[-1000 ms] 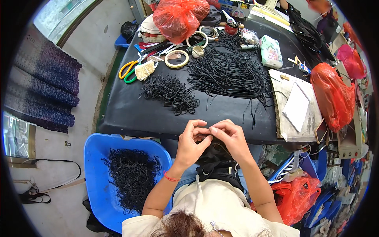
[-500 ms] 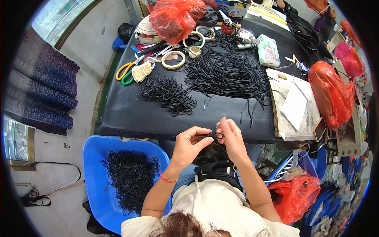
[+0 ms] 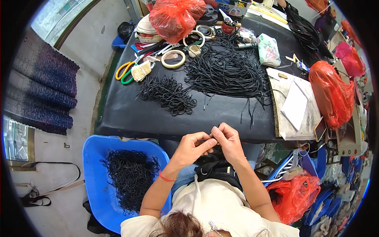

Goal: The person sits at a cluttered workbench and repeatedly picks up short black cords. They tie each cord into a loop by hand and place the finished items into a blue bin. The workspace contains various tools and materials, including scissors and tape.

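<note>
My left hand (image 3: 194, 147) and my right hand (image 3: 227, 142) meet at the table's front edge, thumbs and fingertips pinched together. Between them is a black cord, mostly covered by the fingers; only dark bits show, so its shape cannot be made out. Beyond the hands, a wide heap of long straight black cords (image 3: 227, 75) lies on the black table (image 3: 146, 122). To its left sits a smaller pile of looped black cords (image 3: 166, 94). Left of my lap, a blue tub (image 3: 92, 170) holds a mass of tangled black cord loops (image 3: 130, 177).
Scissors (image 3: 125, 72), a tape roll (image 3: 173, 59) and a red plastic bag (image 3: 177, 19) lie at the back left. A board with white paper (image 3: 295, 104) and another red bag (image 3: 331, 94) are on the right. A red bag (image 3: 296, 197) sits low beside my right arm.
My hands have drawn together, the right fingertips now meeting the left ones. The small cord loop that showed between them is now hidden by the fingers.
</note>
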Motion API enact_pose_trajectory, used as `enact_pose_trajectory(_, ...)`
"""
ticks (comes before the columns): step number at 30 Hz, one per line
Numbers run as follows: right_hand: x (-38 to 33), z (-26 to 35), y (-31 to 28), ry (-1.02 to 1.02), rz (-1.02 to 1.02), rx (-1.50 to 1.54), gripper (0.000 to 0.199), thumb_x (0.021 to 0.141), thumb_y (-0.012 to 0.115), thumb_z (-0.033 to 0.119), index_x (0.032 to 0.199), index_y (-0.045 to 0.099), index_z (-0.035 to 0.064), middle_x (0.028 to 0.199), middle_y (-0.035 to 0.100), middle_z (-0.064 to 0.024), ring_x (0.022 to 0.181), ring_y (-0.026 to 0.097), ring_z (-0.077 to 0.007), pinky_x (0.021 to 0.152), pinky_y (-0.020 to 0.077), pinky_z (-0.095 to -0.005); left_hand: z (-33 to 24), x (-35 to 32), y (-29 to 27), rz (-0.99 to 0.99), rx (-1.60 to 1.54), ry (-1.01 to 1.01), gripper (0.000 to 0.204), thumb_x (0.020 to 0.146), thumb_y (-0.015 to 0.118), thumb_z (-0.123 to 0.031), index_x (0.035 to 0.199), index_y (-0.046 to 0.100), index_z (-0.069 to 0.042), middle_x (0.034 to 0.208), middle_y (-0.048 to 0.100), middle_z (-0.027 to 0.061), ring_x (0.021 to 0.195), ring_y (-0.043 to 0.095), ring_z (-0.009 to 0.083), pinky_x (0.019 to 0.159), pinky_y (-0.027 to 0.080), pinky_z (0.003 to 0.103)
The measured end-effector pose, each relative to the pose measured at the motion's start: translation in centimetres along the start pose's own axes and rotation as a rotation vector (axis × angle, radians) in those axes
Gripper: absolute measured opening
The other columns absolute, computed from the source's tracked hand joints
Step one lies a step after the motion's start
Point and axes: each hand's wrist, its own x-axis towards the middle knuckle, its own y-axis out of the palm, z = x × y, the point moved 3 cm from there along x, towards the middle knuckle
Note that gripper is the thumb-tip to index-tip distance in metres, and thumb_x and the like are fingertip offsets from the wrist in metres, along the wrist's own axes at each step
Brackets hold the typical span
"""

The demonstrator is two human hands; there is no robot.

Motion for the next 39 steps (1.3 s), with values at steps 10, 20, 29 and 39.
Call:
enact_pose_trajectory(10,-0.1,-0.7,-0.4,-0.001,-0.160,0.125,0.029,0.090,0.058,0.023,0.068,0.049,0.0075,0.064,0.046,0.0058,0.058,0.038,-0.0013,0.053,0.0334,-0.0179,0.8,-1.3,1.2,-0.103,0.118,0.131,0.018,0.086,0.060,-0.008,0.103,0.060,0.001,0.083,0.061,-0.0012,0.068,0.052,0.0026,0.061,0.044,0.018)
enact_pose_trajectory(20,0.4,-0.5,-0.4,0.134,-0.131,0.166,0.017,0.087,0.062,0.019,0.084,0.059,0.0023,0.068,0.052,0.0037,0.061,0.044,-0.0024,0.055,0.0354,-0.0179,1.0,-0.4,0.4,-0.302,-0.015,0.199,0.016,0.087,0.061,-0.014,0.092,0.063,0.001,0.071,0.061,0.0007,0.065,0.053,0.0035,0.059,0.044,0.018)
enact_pose_trajectory(29,-0.9,0.7,-0.5,0.039,0.009,-0.070,0.013,0.086,0.061,0.011,0.090,0.060,-0.0014,0.077,0.057,0.0010,0.067,0.047,-0.0033,0.060,0.0388,-0.0194,0.7,-0.4,0.5,-0.337,0.034,0.203,0.017,0.087,0.061,-0.016,0.087,0.063,0.001,0.066,0.059,-0.0004,0.062,0.051,0.0031,0.056,0.041,0.019)
enact_pose_trajectory(39,-1.1,2.1,-2.8,0.211,0.194,-0.360,0.017,0.087,0.058,0.009,0.099,0.060,-0.0016,0.084,0.059,0.0001,0.077,0.050,-0.0050,0.068,0.0419,-0.0206,1.8,-0.4,0.9,-0.174,0.086,0.065,0.017,0.088,0.059,-0.016,0.096,0.062,-0.001,0.075,0.058,-0.0011,0.069,0.052,0.0042,0.061,0.043,0.019)
